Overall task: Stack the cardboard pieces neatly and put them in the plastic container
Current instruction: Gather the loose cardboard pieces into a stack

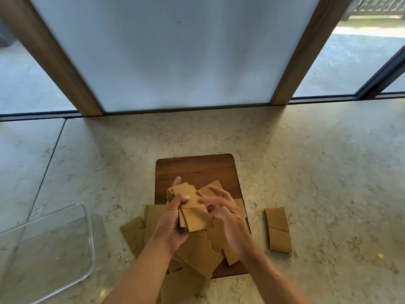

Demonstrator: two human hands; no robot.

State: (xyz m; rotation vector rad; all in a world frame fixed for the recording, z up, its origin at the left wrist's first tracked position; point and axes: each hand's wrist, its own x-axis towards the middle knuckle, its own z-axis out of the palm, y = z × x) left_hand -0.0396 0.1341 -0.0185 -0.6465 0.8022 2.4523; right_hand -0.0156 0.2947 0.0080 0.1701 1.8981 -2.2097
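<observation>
Stack of cardboard pieces [192,212] is held in the left hand [173,222], grip clenched around it, above the wooden board [197,170]. Right hand [225,212] is beside the stack, fingers spread and blurred, grip released. Loose pieces [197,255] are scattered beneath on board and stone surface [317,172]. One piece [278,229] lies apart, right. Clear plastic container [87,238] sits far left.

Daylight pours in from the windows [350,69] beyond my right hand [221,212], which is motion-blurred; frame edges bend, soft shadows on the bench [317,172].
</observation>
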